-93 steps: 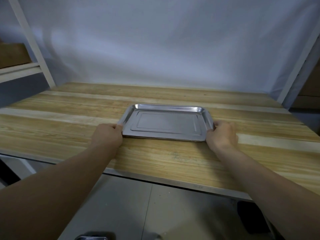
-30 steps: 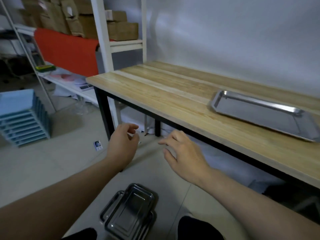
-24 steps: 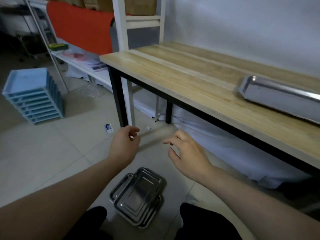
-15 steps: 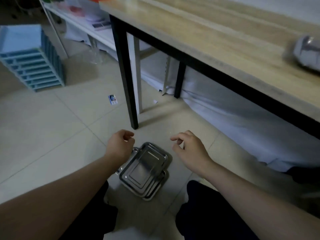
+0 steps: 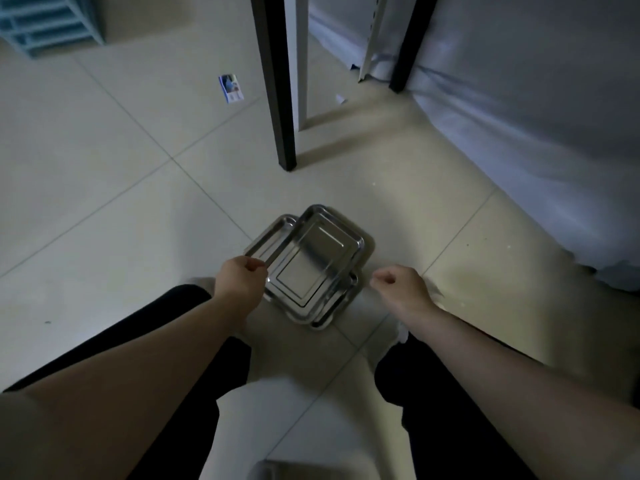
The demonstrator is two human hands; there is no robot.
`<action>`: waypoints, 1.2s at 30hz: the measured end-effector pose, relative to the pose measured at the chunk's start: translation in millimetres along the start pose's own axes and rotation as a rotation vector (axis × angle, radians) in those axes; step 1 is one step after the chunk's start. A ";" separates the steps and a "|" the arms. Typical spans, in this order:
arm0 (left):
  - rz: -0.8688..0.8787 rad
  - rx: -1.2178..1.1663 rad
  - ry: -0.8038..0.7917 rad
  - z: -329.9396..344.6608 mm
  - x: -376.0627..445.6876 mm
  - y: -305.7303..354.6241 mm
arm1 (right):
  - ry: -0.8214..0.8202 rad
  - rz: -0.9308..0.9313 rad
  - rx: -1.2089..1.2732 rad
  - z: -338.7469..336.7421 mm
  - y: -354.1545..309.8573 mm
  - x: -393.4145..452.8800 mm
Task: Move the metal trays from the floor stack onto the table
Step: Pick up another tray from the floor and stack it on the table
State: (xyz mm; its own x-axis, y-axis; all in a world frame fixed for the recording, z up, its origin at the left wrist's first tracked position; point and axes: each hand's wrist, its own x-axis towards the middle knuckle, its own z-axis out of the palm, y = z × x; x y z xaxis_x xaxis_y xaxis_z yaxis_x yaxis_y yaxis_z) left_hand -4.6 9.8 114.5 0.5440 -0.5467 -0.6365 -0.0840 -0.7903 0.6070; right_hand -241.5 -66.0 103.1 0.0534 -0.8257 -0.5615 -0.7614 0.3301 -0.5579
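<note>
Tray stack (image 5: 311,268) reached: left hand (image 5: 239,289) touches rim, right hand (image 5: 398,289) beside.

Storeroom-like workroom: tiled floor (image 5: 104,202), black table leg (image 5: 277,98), stacked blue trays (image 5: 45,26).

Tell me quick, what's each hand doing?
Left hand: curled at the top tray's rim; grip can't be told.
Right hand: closed, holding nothing.

— How are the hands?
— Both bare arms stretch forward and down. The left hand (image 5: 239,285) is curled, its fingertips at the rim of the top tray (image 5: 313,261); whether they grip it, I cannot tell.
— And the right hand (image 5: 398,285)?
— Curled too, thumb against forefinger, holding nothing.
</note>
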 end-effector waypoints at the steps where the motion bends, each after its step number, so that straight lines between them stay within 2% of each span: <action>1: -0.017 0.000 -0.004 2.6 6.5 -6.4 | -0.010 0.027 -0.006 8.0 6.5 5.3; 8: -0.125 0.018 -0.017 15.5 52.5 -47.0 | -0.059 0.133 0.003 56.6 32.1 31.3; 17: -0.136 0.132 -0.027 43.3 110.1 -72.7 | -0.170 0.271 0.066 127.5 55.2 66.8; 29: -0.088 0.398 -0.117 72.8 174.4 -98.5 | -0.176 0.511 0.219 194.0 80.3 119.5; 36: -0.173 0.340 -0.184 85.1 190.5 -109.1 | -0.135 0.670 0.365 203.0 77.2 144.8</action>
State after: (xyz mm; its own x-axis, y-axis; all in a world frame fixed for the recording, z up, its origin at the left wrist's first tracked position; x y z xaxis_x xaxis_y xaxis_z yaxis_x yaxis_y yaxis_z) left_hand 37.1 -31.7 -113.5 0.4183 -0.4143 -0.8083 -0.2926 -0.9039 0.3119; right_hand -161.3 -67.3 -145.4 -0.2475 -0.3416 -0.9067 -0.3988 0.8887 -0.2260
